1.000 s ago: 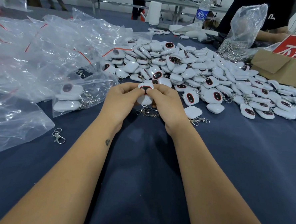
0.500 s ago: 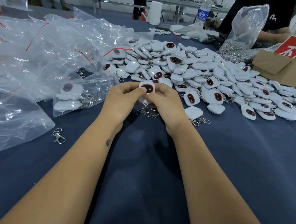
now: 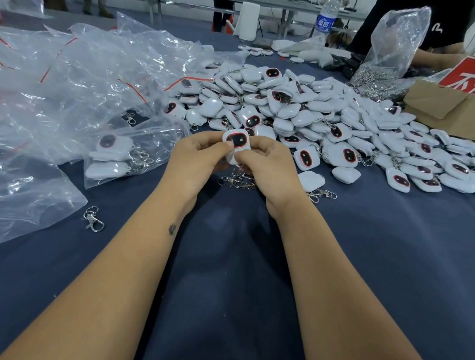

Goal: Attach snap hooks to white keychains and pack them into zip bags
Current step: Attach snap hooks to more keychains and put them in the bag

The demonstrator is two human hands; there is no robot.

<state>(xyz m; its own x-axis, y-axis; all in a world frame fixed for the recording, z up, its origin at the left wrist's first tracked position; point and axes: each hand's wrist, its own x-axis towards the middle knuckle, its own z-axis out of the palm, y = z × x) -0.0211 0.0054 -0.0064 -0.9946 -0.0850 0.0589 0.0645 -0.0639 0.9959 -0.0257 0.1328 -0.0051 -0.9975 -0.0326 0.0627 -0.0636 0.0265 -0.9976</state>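
Note:
My left hand [image 3: 197, 160] and my right hand [image 3: 267, 166] together grip one white keychain [image 3: 237, 142], its dark red-rimmed face turned up toward me. My left thumb presses on that face. Below my hands lies a small heap of metal snap hooks [image 3: 237, 180] on the blue cloth. A big pile of white keychains [image 3: 318, 120] spreads behind and to the right. One zip bag [image 3: 127, 150] at the left holds keychains with hooks fitted.
Crumpled clear zip bags [image 3: 69, 86] cover the left side. A loose snap hook [image 3: 93, 219] lies at the left front. A cardboard box [image 3: 454, 109] with a red sign, a bag of hooks [image 3: 388, 63] and another person's arm are at the far right.
The keychain has been turned and raised in my fingers so its dark face now shows fully; both hands stayed in the same place.

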